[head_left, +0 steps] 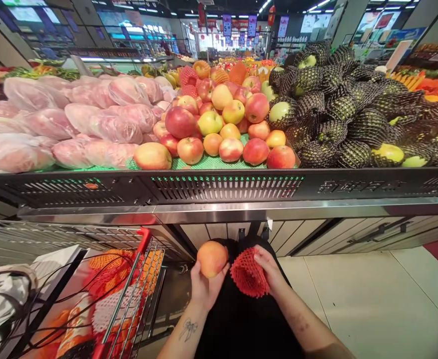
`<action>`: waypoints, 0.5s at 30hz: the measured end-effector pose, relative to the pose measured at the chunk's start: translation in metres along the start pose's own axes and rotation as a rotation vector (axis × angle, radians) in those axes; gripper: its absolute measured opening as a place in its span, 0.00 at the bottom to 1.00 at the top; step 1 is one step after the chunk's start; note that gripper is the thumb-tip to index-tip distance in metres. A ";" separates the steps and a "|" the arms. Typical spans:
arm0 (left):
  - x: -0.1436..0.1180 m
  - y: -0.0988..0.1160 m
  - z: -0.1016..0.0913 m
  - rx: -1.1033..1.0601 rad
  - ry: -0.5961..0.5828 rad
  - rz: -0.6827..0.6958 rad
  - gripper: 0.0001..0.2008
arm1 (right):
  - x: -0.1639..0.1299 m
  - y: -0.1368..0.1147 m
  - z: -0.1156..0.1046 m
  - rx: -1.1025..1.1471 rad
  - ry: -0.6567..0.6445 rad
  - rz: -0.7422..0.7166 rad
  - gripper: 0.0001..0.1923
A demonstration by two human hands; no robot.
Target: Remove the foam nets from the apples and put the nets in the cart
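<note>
An orange-red apple [212, 259] rests in my left hand [206, 289], its fingers cupped round the underside. My right hand [269, 271] grips a red foam net sleeve [248, 275] whose open mouth faces me, with hollow space inside. The apple and the sleeve are held close together but apart, over my dark-clothed lap. Beyond my hands, a heap of loose red and yellow apples [221, 119] lies on green matting [207, 163] in the display stand.
A shopping cart [151, 259] at the left holds several foam net sleeves, cables and a white bag. Plastic-wrapped pink fruit [103, 119] fills the display's left; fruit in black nets [338, 109] is piled right. The stand's metal edge [219, 212] crosses ahead of me.
</note>
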State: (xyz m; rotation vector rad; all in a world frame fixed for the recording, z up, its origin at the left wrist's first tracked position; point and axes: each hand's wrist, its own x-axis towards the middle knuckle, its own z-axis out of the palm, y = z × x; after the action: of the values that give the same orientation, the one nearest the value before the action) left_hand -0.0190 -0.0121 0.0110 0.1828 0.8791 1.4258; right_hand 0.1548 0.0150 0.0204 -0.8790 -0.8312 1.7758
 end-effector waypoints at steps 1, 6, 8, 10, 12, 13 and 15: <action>-0.006 -0.001 0.002 -0.079 -0.094 -0.098 0.37 | -0.003 -0.006 0.004 -0.084 -0.007 -0.032 0.18; -0.030 -0.002 -0.008 -0.152 -0.257 -0.238 0.36 | -0.018 -0.029 0.020 -0.725 0.049 -0.355 0.16; -0.034 0.001 -0.018 -0.127 -0.199 -0.244 0.35 | -0.023 -0.034 0.023 -0.849 0.072 -0.419 0.13; -0.037 0.005 -0.026 -0.133 -0.179 -0.246 0.33 | -0.026 -0.032 0.026 -1.015 0.083 -0.358 0.12; -0.039 0.009 -0.032 -0.184 -0.179 -0.226 0.32 | -0.026 -0.022 0.028 -1.327 0.072 -0.168 0.14; -0.039 0.010 -0.034 -0.221 -0.174 -0.214 0.31 | -0.025 -0.013 0.029 -1.481 0.053 -0.053 0.14; -0.039 0.010 -0.040 -0.278 -0.154 -0.221 0.30 | -0.021 0.007 0.032 -1.673 -0.007 0.145 0.13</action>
State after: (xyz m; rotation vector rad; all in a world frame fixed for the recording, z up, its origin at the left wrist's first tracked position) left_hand -0.0479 -0.0605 0.0056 -0.0152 0.5493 1.2919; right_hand 0.1308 -0.0115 0.0349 -1.9217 -2.3334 0.8297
